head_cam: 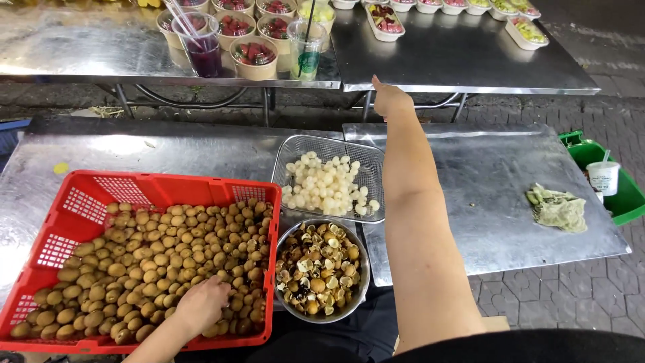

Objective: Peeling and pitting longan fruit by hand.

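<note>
My left hand [201,304] rests among small brown round fruits heaped in a red plastic crate [91,195], its fingers curled down into the pile. My right arm stretches far forward, and my right hand [390,99] hovers past the wire mesh basket [321,146] of peeled white fruits, near the edge of the far steel table [457,60]; its fingers look closed and whether it holds anything is hidden. Between crate and arm stands a steel bowl [365,269] full of brown peels and dark seeds.
Paper bowls of cut fruit [254,57], a cup of purple drink [201,47] and a green-lidded cup [306,50] stand on the far table. A crumpled cloth [556,208] lies on the right steel table. A green bin [625,195] holds a white cup [603,178].
</note>
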